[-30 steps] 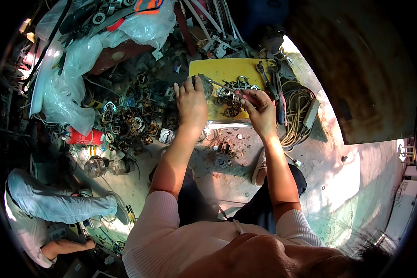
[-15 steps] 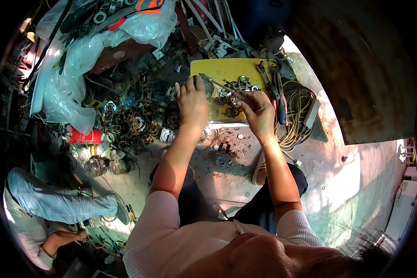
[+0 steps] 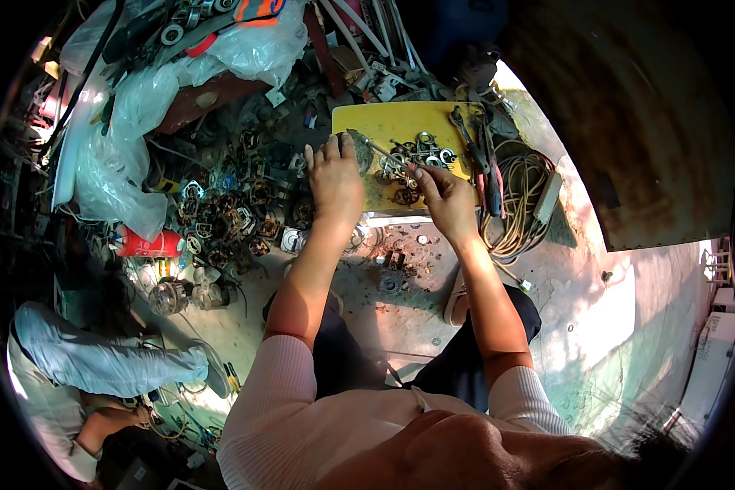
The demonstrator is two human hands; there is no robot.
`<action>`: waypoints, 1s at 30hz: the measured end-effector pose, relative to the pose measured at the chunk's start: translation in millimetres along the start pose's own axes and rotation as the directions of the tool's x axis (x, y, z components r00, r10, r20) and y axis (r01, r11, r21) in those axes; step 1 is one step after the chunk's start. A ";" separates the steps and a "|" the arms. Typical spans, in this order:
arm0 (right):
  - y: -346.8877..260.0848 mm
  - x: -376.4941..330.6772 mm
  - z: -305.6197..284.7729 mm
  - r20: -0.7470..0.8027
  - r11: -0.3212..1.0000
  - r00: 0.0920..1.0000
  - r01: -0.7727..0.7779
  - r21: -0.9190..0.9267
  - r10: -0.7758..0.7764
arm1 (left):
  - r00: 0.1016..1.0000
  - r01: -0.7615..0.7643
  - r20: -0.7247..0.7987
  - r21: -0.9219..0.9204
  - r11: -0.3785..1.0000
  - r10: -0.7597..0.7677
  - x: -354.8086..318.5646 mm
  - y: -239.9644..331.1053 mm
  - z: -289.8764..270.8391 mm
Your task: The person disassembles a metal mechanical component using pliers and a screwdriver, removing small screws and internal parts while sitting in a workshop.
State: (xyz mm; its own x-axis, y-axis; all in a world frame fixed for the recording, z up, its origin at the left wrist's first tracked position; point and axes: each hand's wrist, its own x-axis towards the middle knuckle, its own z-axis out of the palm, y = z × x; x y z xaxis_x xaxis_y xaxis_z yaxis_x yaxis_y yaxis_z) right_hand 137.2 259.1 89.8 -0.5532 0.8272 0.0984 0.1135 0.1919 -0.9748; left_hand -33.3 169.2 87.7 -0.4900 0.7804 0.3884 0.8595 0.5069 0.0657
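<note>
- Gripping a dark, rounded metal part [image 3: 359,151] at the near-left corner of a flat yellow board [image 3: 400,122], the left hand [image 3: 335,180] is seen with its fingers curled over the part and the palm turned down.
- A thin metal rod-like tool [image 3: 384,153] is pinched between the thumb and fingertips of the right hand [image 3: 447,200]; its tip is pointed toward the dark part held by the left hand.
- The two hands are held close together over the board, the left one at its left edge, the right one over its lower middle.
- A cluster of small silver rings and bearings [image 3: 420,151] is spread on the board just beyond the right hand's fingers.
- Dark-handled pliers [image 3: 475,143] are laid along the right side of the board.
- A coil of pale cable [image 3: 523,200] is seen on the ground just to the right of the board.
- A heap of small rusty motor parts and copper windings [image 3: 237,208] is piled on the ground to the left of the left hand.
- A red cylindrical can [image 3: 147,242] is lying on its side further left, below crumpled clear plastic sheeting [image 3: 131,155].
- Another person's leg in pale blue trousers [image 3: 106,359] is visible at the lower left, well apart from both hands.
- Whether the dark part is resting on the board or lifted off it cannot be told.
</note>
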 end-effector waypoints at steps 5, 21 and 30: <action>-5.2 2.7 -8.4 0.022 0.777 0.878 0.434 -0.456 -0.477 | 1.000 -0.002 -0.020 0.030 1.000 0.003 -1.5 0.2 1.2; 2.0 3.3 -9.3 -0.012 0.888 0.962 0.247 -0.389 -0.273 | 0.999 -0.004 -0.037 0.017 1.000 0.004 -2.0 2.1 -0.3; 3.3 16.3 -23.8 0.430 0.522 0.731 -0.680 0.515 0.530 | 0.999 0.006 -0.042 -0.001 1.000 -0.006 -3.2 -0.9 1.0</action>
State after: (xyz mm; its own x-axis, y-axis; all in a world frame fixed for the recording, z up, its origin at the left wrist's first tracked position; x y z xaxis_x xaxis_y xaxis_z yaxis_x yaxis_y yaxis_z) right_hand 148.1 285.9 92.9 -0.6991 0.4798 -0.5301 0.0106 -0.7344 -0.6786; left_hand -32.6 166.6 85.5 -0.4890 0.7611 0.4262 0.8564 0.5116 0.0691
